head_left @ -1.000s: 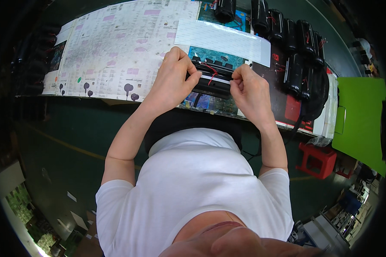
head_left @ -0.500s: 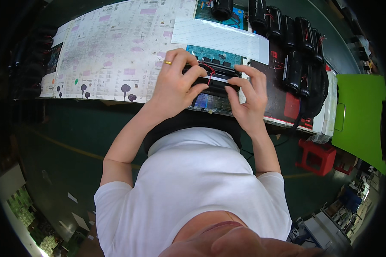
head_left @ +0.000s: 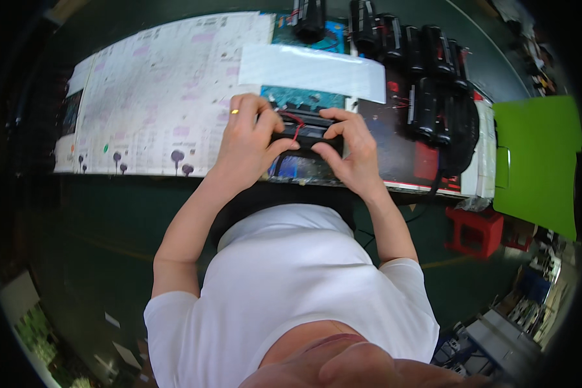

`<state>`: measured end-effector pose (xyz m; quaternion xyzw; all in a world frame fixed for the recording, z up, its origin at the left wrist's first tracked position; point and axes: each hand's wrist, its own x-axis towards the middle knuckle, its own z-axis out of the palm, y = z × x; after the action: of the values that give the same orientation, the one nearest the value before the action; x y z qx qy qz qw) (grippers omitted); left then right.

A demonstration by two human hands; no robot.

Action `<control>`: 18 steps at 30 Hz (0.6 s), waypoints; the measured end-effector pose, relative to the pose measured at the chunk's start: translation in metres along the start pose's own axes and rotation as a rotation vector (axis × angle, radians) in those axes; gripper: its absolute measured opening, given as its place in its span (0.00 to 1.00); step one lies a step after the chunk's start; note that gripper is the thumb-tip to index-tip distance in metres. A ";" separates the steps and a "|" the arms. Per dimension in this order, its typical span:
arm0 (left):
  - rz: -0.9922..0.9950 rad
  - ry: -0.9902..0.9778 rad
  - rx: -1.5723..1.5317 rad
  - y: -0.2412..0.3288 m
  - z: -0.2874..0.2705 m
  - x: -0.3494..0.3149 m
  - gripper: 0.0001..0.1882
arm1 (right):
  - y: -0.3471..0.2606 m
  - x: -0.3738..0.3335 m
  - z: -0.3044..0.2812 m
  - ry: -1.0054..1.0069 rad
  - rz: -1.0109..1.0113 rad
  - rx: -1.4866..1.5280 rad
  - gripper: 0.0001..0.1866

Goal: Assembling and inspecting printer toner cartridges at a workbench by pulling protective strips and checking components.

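Note:
A long black plastic casing (head_left: 313,129) with a thin red wire (head_left: 295,131) across it lies at the table's near edge, between my two hands. My left hand (head_left: 249,137) grips its left end, thumb on the near side and fingers bent over the top. Around the right end, my right hand (head_left: 354,147) has its thumb at the near edge and its fingers on the far edge. The inside of the casing is partly hidden by my fingers and blurred. Just beyond it lies a long whitish sheet (head_left: 310,70).
Several black cylindrical casings with red wires (head_left: 423,107) stand at the back right. A printed white sheet (head_left: 155,97) covers the table's left part. To the right is a bright green panel (head_left: 537,165), with a red stool (head_left: 475,231) below the table edge.
The whole view has shifted, so the table sits lower and further left in the picture. Both hands stay on the casing, with only small shifts of the fingers.

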<state>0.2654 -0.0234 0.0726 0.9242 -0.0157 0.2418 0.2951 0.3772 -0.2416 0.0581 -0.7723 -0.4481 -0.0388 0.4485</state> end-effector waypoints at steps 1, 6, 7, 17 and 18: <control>0.027 0.005 -0.014 0.000 0.000 0.000 0.20 | 0.004 -0.004 -0.002 -0.021 -0.009 0.007 0.19; -0.022 0.035 -0.131 -0.012 -0.001 -0.008 0.23 | 0.004 -0.004 -0.017 -0.018 -0.085 -0.003 0.28; -0.032 0.089 -0.154 -0.015 -0.002 -0.011 0.23 | 0.003 -0.002 -0.026 -0.050 -0.105 -0.009 0.29; -0.233 0.146 -0.124 -0.054 0.001 -0.033 0.09 | 0.116 0.129 -0.103 0.628 -0.059 -1.022 0.28; -0.239 0.154 -0.106 -0.056 0.003 -0.035 0.09 | 0.124 0.136 -0.102 0.598 0.012 -1.134 0.28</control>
<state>0.2456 0.0168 0.0247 0.8814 0.1043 0.2737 0.3705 0.5834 -0.2509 0.0997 -0.8479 -0.2093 -0.4811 0.0762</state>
